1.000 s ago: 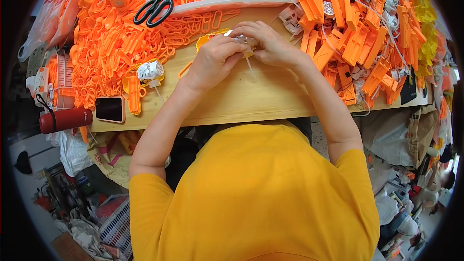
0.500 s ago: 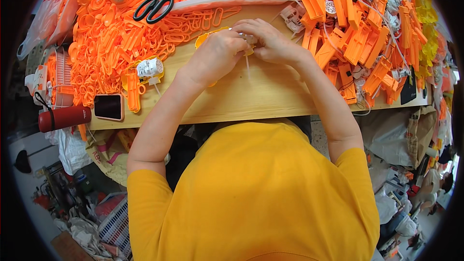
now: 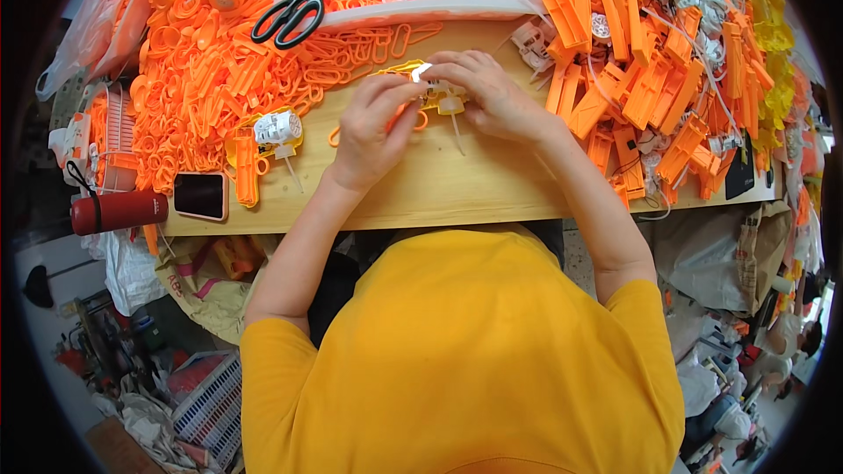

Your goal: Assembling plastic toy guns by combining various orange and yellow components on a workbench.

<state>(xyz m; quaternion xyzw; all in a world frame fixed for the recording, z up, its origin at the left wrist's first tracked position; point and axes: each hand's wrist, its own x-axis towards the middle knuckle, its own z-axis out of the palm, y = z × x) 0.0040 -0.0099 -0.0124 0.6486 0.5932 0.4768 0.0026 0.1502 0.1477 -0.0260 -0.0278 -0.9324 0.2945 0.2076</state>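
Casing (image 3: 404, 68): yellow, at the far part of the bare wooden table (image 3: 421, 195), between left hand (image 3: 373, 129) and right hand (image 3: 493, 98), partly hidden by them.
Left hand: drawn back leftward from where it overlapped the right fingertips half a second ago; thumb and fingers make a narrow pinch near a white piece (image 3: 421, 73), but whether they grip it, I cannot tell.
Right hand: in much the same place, fingers arched over and thumb below, seemingly holding the casing's right end.
Strip (image 3: 458, 135): clear, below a pale block (image 3: 450, 105); hung straighter before, now slants toward lower right.
Gap between hands: wider, baring more of the casing; likely the right steadies while the left shifts its hold, work unfinished.
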